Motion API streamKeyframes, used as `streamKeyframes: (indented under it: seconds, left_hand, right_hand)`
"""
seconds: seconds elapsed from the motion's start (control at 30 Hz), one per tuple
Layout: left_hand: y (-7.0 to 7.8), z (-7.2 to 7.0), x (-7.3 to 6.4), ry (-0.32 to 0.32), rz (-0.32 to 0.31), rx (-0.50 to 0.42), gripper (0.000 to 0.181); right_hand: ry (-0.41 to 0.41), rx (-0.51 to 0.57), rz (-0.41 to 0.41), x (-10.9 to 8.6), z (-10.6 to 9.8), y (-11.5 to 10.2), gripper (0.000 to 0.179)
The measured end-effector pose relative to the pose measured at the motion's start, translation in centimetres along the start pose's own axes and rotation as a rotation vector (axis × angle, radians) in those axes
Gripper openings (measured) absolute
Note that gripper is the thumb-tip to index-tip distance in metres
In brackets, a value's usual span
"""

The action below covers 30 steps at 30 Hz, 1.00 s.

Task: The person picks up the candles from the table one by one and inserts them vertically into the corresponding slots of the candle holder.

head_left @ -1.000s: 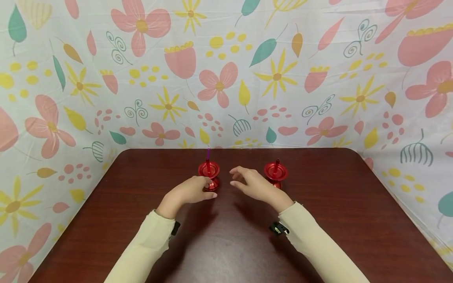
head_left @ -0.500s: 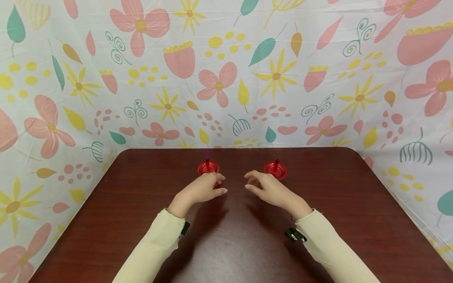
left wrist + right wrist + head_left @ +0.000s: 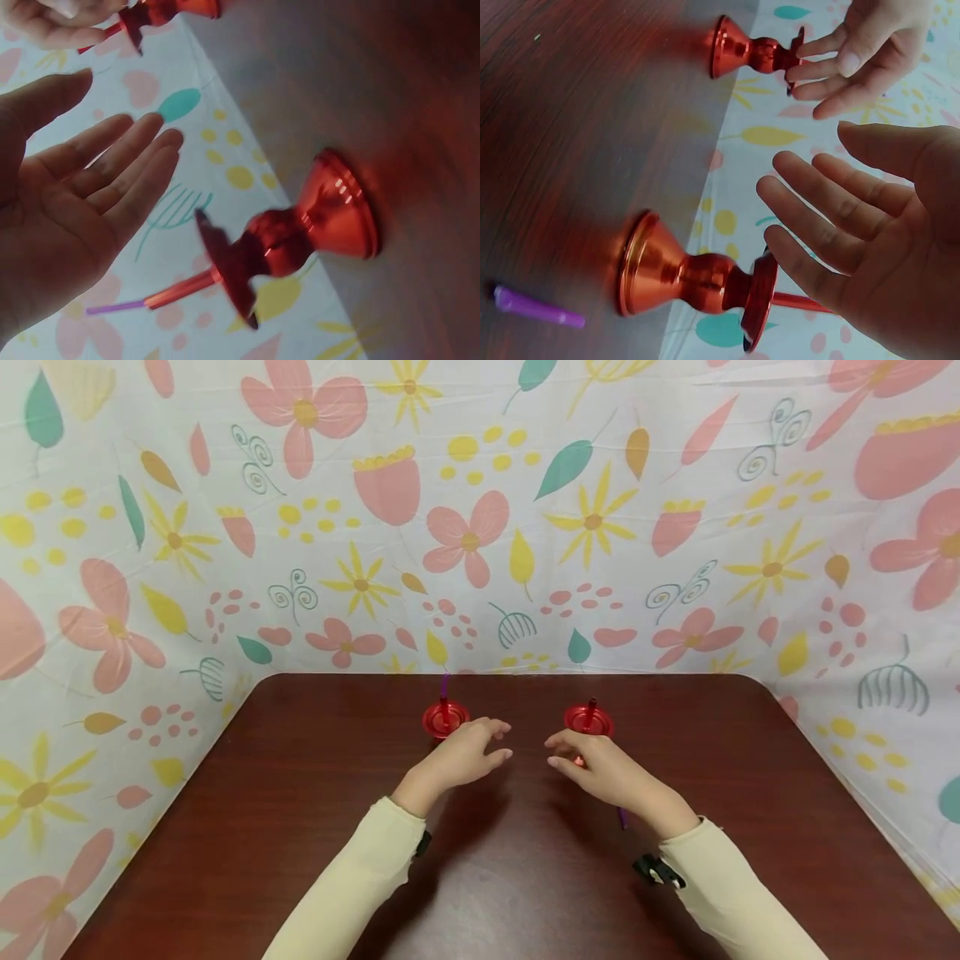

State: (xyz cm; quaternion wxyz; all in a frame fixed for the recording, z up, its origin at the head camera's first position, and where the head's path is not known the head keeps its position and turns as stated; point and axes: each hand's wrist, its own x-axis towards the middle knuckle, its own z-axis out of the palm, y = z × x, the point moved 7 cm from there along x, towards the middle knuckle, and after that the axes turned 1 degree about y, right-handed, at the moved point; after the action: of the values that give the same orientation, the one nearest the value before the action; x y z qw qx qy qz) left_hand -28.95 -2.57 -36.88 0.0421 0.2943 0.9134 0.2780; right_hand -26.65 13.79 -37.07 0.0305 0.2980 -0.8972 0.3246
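My left hand [image 3: 456, 758] hovers in front of the left red candlestick [image 3: 437, 720], fingers spread and loosely bent, with nothing in them. A thin purple candle [image 3: 116, 307] stands in that candlestick's red tube. My right hand [image 3: 617, 774] hangs in front of a matching right candlestick [image 3: 588, 721], also holding nothing. The right candlestick's tube [image 3: 800, 301] shows no purple candle, though my fingers partly cover its dish in the right wrist view. A loose purple candle [image 3: 540, 308] lies on the table by its base, partly behind my right wrist in the head view.
Both candlesticks stand upright towards the back of a dark brown wooden table [image 3: 300, 777]. A white cloth [image 3: 480, 460] with flower and leaf prints hangs behind and beside the table. Each wrist wears a black strap [image 3: 658, 870].
Both hands have drifted to the right, the left one crossing in front of its candlestick. The loose purple candle has come into view beside my right wrist. The candlesticks have stayed in place.
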Motion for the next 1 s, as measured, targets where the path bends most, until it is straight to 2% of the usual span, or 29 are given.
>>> streamKeyframes:
  seconds: [0.17,0.3,0.7,1.0]
  left_hand:
    - [-0.1,1.0,1.0,0.086,0.019,-0.021,0.045]
    - [-0.1,1.7,1.6,0.143,0.008,-0.043,0.048]
    - [1.4,4.1,4.9,0.157,-0.028,-0.033,0.068]
    - [2.3,5.5,6.7,0.188,-0.075,-0.042,0.073]
  right_hand:
    - [0.007,-0.036,0.0,-1.2,-0.5,0.7,0.021]
    - [0.025,-0.066,0.01,-2.1,-0.8,1.4,0.019]
    - [0.057,-0.103,0.075,-4.1,-1.7,3.4,0.02]
    - [0.097,-0.174,0.125,-4.5,-2.1,4.5,0.016]
